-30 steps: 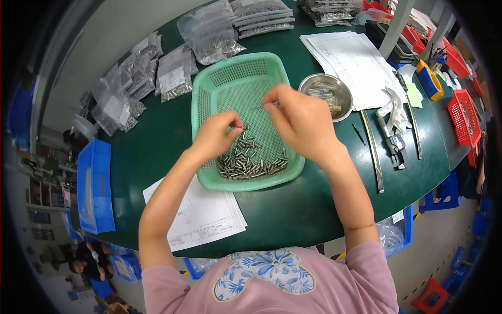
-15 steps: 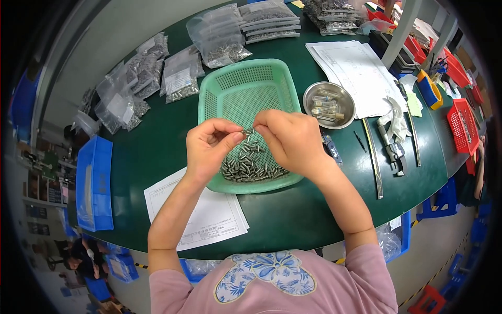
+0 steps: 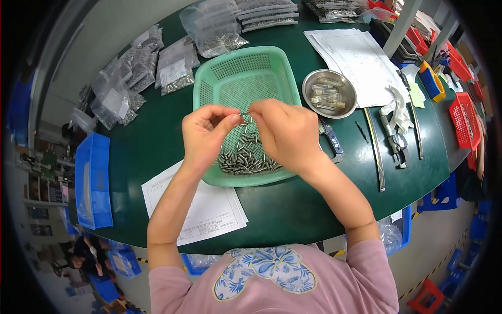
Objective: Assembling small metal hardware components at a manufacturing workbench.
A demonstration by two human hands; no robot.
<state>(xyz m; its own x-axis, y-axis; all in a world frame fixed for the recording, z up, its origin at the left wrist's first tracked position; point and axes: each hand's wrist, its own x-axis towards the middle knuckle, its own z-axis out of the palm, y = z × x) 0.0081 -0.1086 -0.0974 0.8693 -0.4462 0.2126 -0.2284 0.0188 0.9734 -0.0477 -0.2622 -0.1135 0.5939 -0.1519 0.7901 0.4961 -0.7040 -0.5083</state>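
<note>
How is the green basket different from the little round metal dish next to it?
The green basket is rectangular plastic with perforated walls; the metal dish is round, solid and shiny. The basket is much larger than the dish. The basket holds a loose pile of small metal parts at its near end, while the dish holds only a few longer pieces. Both hands work above the basket; none is over the dish. Both sit on the green table and hold metal parts.
</note>
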